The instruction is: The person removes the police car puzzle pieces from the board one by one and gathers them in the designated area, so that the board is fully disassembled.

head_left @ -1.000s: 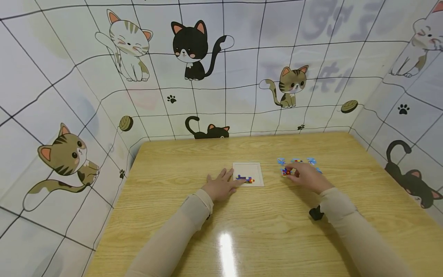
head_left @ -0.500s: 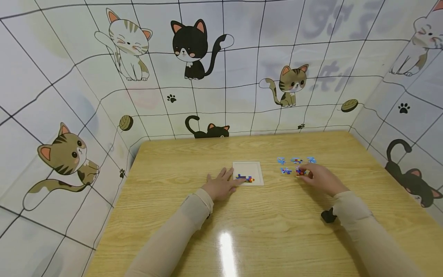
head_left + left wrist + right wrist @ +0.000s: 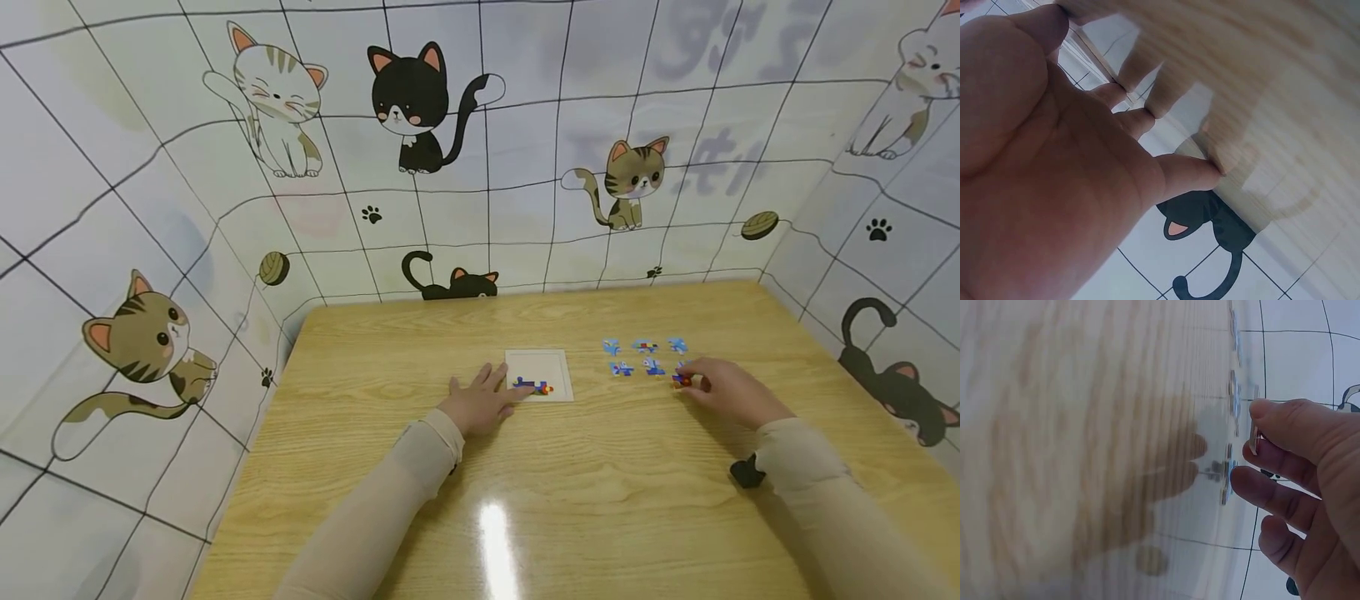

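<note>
My right hand (image 3: 733, 393) pinches a small red and blue jigsaw piece (image 3: 681, 381) between thumb and fingers at the near right end of the loose pieces. In the right wrist view, that piece shows edge-on, lifted off the table. My left hand (image 3: 480, 404) rests with fingers spread at the left edge of a white square puzzle tray (image 3: 538, 363). One of its fingers reaches over colourful jigsaw pieces (image 3: 542, 388) lying along the tray's near side. In the left wrist view, fingertips (image 3: 1207, 174) touch the wood, while the tray is hidden.
Several blue jigsaw pieces (image 3: 652, 367) lie in two rows right of the tray on the wooden table (image 3: 585, 483). Behind and beside it stand walls with cat drawings (image 3: 411, 108). A black strap part (image 3: 747, 472) hangs below the right wrist.
My right hand has moved rightward along the near row with a piece pinched, uncovering blue pieces to its left. The left hand keeps its place on the tray.
</note>
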